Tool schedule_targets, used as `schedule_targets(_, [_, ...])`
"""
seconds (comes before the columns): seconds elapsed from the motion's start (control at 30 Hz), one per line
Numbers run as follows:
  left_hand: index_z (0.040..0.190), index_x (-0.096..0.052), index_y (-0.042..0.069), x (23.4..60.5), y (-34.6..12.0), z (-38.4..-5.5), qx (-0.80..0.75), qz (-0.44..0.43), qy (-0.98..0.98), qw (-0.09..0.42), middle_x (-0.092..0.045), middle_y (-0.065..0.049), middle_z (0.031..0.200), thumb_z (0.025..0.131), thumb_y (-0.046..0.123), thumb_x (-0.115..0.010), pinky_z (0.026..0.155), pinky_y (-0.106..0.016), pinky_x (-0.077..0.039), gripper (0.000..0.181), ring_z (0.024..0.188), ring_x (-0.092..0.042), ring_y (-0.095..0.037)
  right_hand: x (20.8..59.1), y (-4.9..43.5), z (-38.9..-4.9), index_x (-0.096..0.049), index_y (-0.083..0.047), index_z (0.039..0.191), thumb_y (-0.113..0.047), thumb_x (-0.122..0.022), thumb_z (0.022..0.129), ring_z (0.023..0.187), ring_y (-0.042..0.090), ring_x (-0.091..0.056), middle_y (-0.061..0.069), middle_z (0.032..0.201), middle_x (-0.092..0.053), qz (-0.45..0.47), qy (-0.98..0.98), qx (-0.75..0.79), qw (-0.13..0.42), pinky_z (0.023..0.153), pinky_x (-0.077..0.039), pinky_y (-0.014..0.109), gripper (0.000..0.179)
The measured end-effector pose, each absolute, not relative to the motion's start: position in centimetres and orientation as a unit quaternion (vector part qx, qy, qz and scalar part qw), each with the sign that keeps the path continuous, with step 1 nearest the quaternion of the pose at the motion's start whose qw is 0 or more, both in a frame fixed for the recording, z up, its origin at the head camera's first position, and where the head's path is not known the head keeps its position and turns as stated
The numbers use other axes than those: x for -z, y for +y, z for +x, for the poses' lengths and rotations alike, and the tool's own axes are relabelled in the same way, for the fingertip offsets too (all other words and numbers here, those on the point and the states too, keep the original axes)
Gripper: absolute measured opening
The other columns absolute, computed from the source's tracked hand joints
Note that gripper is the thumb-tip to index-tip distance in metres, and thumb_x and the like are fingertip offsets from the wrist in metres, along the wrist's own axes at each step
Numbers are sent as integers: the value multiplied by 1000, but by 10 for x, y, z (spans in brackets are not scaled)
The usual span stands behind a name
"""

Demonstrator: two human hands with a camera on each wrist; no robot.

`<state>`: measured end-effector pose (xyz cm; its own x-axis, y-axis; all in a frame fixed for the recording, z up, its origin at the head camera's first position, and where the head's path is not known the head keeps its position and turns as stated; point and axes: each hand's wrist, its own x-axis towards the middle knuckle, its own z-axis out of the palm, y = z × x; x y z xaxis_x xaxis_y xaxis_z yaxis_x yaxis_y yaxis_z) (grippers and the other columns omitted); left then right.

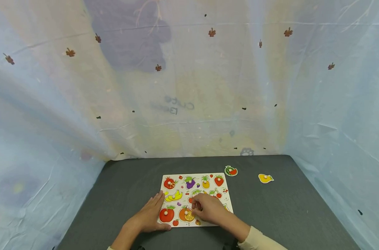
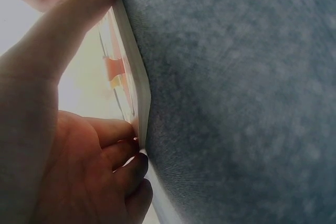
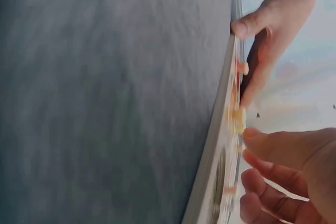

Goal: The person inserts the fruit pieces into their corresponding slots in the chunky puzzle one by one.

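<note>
A white fruit puzzle board lies on the dark table. Its pieces carry small knobs, among them a red apple piece and an orange piece. My left hand rests against the board's left side, fingers extended along the edge and thumb at the near edge; the left wrist view shows the fingertips touching its side. Just right of the orange piece hovers my right hand, over the board. Thumb and forefinger appear apart in the right wrist view, with no piece visible between them. This hand hides the board's lower right part.
A watermelon piece lies beside the board's far right corner. Farther right is a yellow pear-shaped piece. Pale patterned cloth hangs behind the table and along both sides. An empty-looking recess shows in the board.
</note>
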<state>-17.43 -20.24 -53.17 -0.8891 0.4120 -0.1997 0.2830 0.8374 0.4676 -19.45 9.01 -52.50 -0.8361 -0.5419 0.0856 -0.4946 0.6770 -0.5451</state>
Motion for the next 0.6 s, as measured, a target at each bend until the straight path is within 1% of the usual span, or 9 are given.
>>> schedule_targets(0.1, [165, -26, -10, 531, -203, -174, -221, 189, 945, 147, -22, -26, 175, 79, 55, -92, 130, -64, -20, 126, 161, -24, -45, 525, 99, -198, -67, -25, 86, -24, -84, 95, 61, 2, -43, -12, 73, -51, -272, 916, 293, 44, 52, -37, 22, 19])
schedule_targets(0.27, [165, -26, -9, 531, -203, -174, -221, 185, 946, 149, -22, -25, 175, 79, 55, -93, 130, -63, -21, 126, 161, -24, -44, 519, 115, -203, -69, -24, 88, -24, -82, 97, 61, 4, -44, -11, 76, -53, -253, 917, 308, 35, 53, -38, 24, 16])
schedule_targets(0.4, [165, -27, -9, 531, -202, -174, -222, 183, 946, 150, -23, -25, 175, 78, 55, -93, 130, -63, -21, 126, 161, -24, -44, 513, 128, -208, -70, -21, 92, -22, -82, 97, 64, 5, -46, -9, 79, -54, -248, 918, 309, 14, 55, -41, 25, 13])
schedule_targets(0.6, [165, -26, -8, 531, -202, -174, -223, 181, 946, 149, -22, -25, 175, 78, 54, -93, 130, -62, -20, 126, 161, -24, -43, 511, 145, -221, -71, -19, 96, -20, -82, 97, 67, 4, -48, -11, 81, -55, -253, 917, 308, -17, 58, -45, 24, 11])
